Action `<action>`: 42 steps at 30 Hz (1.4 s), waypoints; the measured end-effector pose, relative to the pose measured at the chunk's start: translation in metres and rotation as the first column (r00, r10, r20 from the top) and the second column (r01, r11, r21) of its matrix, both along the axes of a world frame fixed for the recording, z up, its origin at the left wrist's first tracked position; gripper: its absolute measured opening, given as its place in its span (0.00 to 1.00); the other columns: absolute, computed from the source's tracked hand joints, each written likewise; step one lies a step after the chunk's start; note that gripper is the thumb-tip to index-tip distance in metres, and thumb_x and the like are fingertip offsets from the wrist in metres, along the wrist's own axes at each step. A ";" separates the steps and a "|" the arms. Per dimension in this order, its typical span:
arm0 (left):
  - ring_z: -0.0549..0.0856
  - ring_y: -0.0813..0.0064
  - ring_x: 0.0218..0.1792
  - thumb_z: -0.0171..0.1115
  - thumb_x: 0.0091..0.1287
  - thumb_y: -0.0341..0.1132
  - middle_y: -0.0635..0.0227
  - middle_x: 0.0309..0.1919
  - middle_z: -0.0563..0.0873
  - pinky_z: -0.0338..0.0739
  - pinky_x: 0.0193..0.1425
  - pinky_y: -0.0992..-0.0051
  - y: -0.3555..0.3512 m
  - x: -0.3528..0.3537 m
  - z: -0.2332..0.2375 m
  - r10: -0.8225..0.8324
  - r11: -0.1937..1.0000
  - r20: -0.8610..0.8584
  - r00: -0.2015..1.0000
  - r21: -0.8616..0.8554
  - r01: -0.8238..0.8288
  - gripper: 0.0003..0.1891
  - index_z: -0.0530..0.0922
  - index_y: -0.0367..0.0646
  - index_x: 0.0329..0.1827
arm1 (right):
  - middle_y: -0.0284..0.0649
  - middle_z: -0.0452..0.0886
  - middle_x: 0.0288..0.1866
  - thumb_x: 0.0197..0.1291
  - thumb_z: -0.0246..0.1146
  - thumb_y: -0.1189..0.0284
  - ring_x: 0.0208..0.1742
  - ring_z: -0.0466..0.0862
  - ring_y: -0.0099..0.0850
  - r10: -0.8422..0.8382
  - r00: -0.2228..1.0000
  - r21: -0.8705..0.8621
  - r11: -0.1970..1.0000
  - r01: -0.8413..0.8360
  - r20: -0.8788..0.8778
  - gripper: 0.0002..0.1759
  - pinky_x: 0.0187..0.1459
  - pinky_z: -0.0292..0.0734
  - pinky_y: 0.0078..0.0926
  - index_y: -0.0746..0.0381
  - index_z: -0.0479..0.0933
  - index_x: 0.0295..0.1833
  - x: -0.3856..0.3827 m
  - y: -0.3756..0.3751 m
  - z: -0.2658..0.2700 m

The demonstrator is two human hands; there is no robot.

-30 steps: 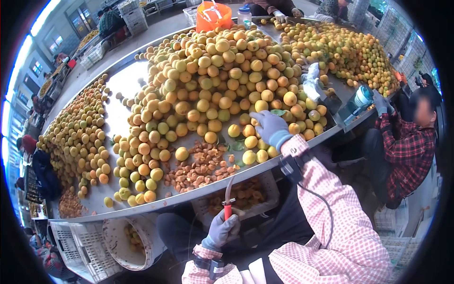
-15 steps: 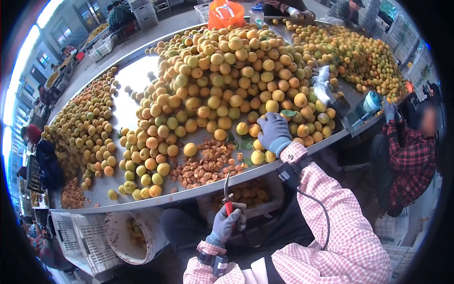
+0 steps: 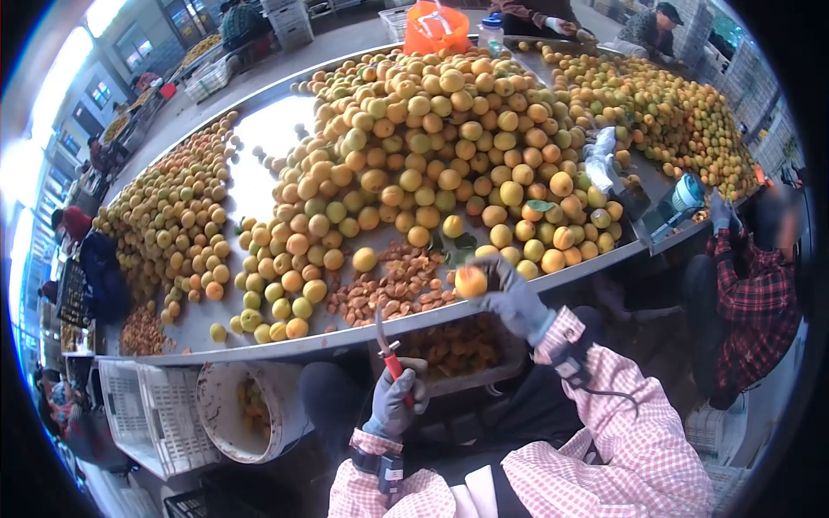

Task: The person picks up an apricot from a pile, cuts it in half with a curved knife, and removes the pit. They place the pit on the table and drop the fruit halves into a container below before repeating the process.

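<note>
My left hand (image 3: pixel 397 399), in a grey glove, is closed around the red handle of pruning shears (image 3: pixel 387 345), their curved metal tip pointing up in front of the table edge. My gloved right hand (image 3: pixel 516 304) grips an orange-yellow apricot (image 3: pixel 471 282) between thumb and fingers, just above the near edge. A large heap of apricots (image 3: pixel 432 147) covers the middle of the metal table (image 3: pixel 259 352). Close to the near edge lies a pile of brown apricot pits (image 3: pixel 393 285).
Below the edge stand a crate of apricot halves (image 3: pixel 458 350), a white bucket (image 3: pixel 250 410) and white plastic crates (image 3: pixel 151 414). An orange bag (image 3: pixel 436 28) and a bottle (image 3: pixel 490 34) are at the back. A co-worker in a plaid shirt (image 3: pixel 756 298) sits at right.
My right hand has lifted an apricot from the heap and drawn it left and toward me. My left hand has shifted slightly left with the shears; the view has turned a little.
</note>
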State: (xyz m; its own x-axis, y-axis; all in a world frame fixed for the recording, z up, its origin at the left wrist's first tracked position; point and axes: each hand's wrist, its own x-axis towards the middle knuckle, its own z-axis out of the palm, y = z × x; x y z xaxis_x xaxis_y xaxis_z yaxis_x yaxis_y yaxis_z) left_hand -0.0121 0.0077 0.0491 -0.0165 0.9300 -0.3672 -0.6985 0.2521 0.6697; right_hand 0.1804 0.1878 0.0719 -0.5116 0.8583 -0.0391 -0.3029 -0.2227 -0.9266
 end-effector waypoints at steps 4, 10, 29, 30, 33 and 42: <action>0.68 0.81 0.13 0.61 0.69 0.42 0.71 0.17 0.74 0.61 0.16 0.78 -0.039 -0.031 0.038 0.008 0.970 0.132 0.991 0.240 -0.040 0.15 0.76 0.41 0.50 | 0.40 0.78 0.53 0.60 0.66 0.76 0.43 0.85 0.26 0.427 0.901 -0.482 0.774 -0.410 -0.082 0.30 0.37 0.81 0.18 0.62 0.65 0.66 -0.021 -0.064 -0.010; 0.64 0.84 0.11 0.59 0.71 0.43 0.76 0.16 0.72 0.59 0.17 0.78 -0.156 -0.082 0.070 0.381 0.850 0.072 0.922 0.366 -0.380 0.14 0.76 0.42 0.49 | 0.43 0.75 0.58 0.63 0.63 0.75 0.49 0.84 0.29 0.769 0.589 -0.344 0.499 -0.796 -0.248 0.32 0.48 0.82 0.23 0.64 0.59 0.71 -0.173 -0.135 0.010; 0.68 0.81 0.13 0.59 0.71 0.40 0.71 0.19 0.73 0.62 0.16 0.80 -0.056 -0.061 0.035 0.097 0.967 0.164 0.982 0.218 -0.132 0.15 0.77 0.38 0.52 | 0.41 0.81 0.57 0.61 0.60 0.72 0.59 0.79 0.42 -0.111 0.657 0.494 0.754 -0.433 0.746 0.19 0.60 0.72 0.35 0.56 0.78 0.58 -0.122 0.042 0.019; 0.69 0.80 0.14 0.59 0.71 0.40 0.71 0.19 0.74 0.64 0.18 0.81 -0.049 -0.059 0.030 0.073 0.974 0.179 0.981 0.200 -0.109 0.15 0.77 0.37 0.51 | 0.41 0.81 0.57 0.61 0.60 0.72 0.59 0.79 0.42 -0.106 0.661 0.494 0.752 -0.436 0.743 0.19 0.60 0.72 0.35 0.56 0.78 0.58 -0.131 0.052 0.005; 0.70 0.81 0.15 0.59 0.71 0.41 0.71 0.20 0.74 0.65 0.19 0.81 -0.043 -0.052 0.014 0.065 0.990 0.122 0.990 0.113 -0.079 0.15 0.76 0.38 0.52 | 0.37 0.71 0.70 0.58 0.58 0.76 0.70 0.70 0.38 -0.390 0.457 0.585 0.333 -0.740 0.800 0.28 0.69 0.66 0.33 0.48 0.73 0.65 -0.174 0.070 -0.022; 0.74 0.77 0.19 0.60 0.71 0.39 0.67 0.21 0.76 0.70 0.23 0.78 -0.042 -0.054 0.009 0.090 0.996 0.002 0.996 0.015 -0.090 0.16 0.75 0.37 0.53 | 0.39 0.79 0.51 0.60 0.66 0.67 0.49 0.81 0.30 0.196 0.858 0.323 0.868 -0.377 0.475 0.24 0.50 0.78 0.29 0.60 0.71 0.60 -0.168 0.066 -0.018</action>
